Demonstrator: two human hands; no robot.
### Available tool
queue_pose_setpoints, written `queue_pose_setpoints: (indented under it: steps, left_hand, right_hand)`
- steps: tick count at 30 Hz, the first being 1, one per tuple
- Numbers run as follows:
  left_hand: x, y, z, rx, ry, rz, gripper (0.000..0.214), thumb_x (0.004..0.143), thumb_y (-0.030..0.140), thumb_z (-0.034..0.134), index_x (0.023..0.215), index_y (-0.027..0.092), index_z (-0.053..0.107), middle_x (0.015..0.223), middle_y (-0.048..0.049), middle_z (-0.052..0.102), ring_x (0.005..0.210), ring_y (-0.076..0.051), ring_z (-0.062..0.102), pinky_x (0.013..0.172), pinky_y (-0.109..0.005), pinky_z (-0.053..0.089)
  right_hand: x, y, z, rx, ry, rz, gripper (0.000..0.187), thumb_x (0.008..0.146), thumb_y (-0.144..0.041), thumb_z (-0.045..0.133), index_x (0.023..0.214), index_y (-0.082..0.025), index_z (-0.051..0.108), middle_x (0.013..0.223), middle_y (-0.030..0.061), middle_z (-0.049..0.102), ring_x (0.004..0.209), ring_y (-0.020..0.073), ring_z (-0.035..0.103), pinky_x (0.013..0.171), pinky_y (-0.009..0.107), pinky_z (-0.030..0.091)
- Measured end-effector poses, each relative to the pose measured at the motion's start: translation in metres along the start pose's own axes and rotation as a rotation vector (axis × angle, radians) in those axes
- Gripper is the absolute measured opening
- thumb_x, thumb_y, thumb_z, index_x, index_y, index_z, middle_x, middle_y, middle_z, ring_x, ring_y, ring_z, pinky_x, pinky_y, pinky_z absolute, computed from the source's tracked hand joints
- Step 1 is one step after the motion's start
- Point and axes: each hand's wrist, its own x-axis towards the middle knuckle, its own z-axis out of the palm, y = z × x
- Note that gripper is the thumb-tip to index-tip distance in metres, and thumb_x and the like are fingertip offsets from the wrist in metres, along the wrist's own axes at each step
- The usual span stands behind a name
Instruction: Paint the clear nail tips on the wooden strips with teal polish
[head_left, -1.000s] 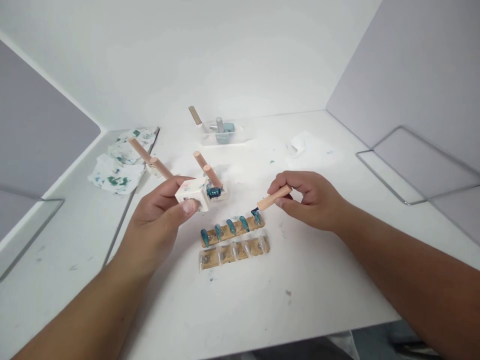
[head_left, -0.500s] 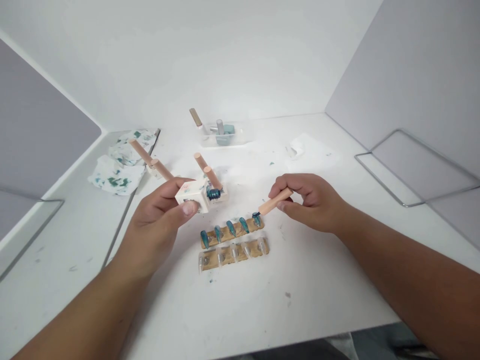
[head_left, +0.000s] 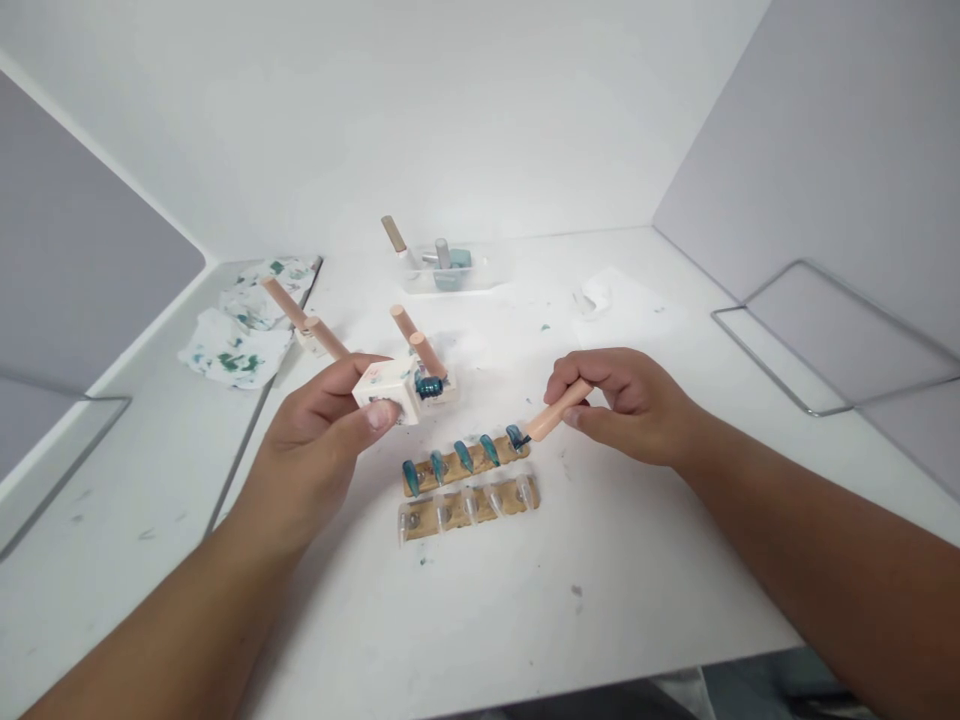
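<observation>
My left hand [head_left: 330, 430] is closed around a white square nail polish bottle [head_left: 386, 390], tipped so its teal-smeared neck points right. Between the fingers of my right hand [head_left: 622, 400] is a nail polish brush [head_left: 559, 410] with a peach handle. Its dark wet tip touches the rightmost false nail [head_left: 515, 436] on the upper tan strip [head_left: 450, 474]. The other nails on that strip are teal. Just below lies a second tan strip [head_left: 457, 512] carrying several clear false nails [head_left: 470, 503].
More bottles with peach caps [head_left: 427, 355] stand behind my left hand. At the back is a clear tray [head_left: 457, 285] with small bottles. Stained tissues [head_left: 236, 350] lie at left, a white tissue [head_left: 596, 295] at back right. Wire stands [head_left: 814, 412] flank both sides.
The brush tip has moved slightly down over the rightmost nail of the upper strip, which now shows more dark teal. My left hand and the bottle hold almost the same place.
</observation>
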Motion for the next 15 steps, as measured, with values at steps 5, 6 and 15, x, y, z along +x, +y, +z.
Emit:
queue_pose_setpoints:
  steps: [5, 6, 15]
  left_hand:
    - [0.0, 0.0013, 0.0006, 0.013, 0.002, -0.009, 0.022, 0.078, 0.03, 0.066, 0.1, 0.03, 0.067, 0.089, 0.0009, 0.068, 0.084, -0.018, 0.058, 0.075, -0.028, 0.043]
    - [-0.0001, 0.0013, 0.0007, 0.013, 0.004, -0.014, 0.022, 0.078, 0.03, 0.066, 0.1, 0.03, 0.067, 0.089, 0.0007, 0.068, 0.084, -0.018, 0.058, 0.075, -0.028, 0.043]
    - [-0.0001, 0.0004, -0.0015, 0.03, -0.006, 0.004, 0.024, 0.077, 0.032, 0.066, 0.101, 0.031, 0.066, 0.083, 0.0006, 0.065, 0.079, -0.018, 0.053, 0.072, -0.029, 0.04]
  right_hand:
    - [0.0001, -0.0013, 0.0013, 0.006, 0.042, -0.008, 0.011, 0.075, -0.014, 0.052, 0.082, -0.019, 0.059, 0.066, -0.0019, 0.053, 0.057, 0.0082, 0.044, 0.052, 0.022, 0.036]
    - [0.0003, -0.0016, 0.0016, -0.004, 0.04, -0.001, 0.012, 0.075, -0.014, 0.052, 0.082, -0.019, 0.059, 0.066, -0.0021, 0.052, 0.056, 0.0081, 0.044, 0.051, 0.022, 0.036]
    - [-0.0006, -0.0005, -0.0006, 0.051, -0.026, -0.011, 0.013, 0.073, -0.01, 0.05, 0.079, -0.019, 0.057, 0.064, -0.0026, 0.053, 0.056, 0.0082, 0.044, 0.053, 0.023, 0.036]
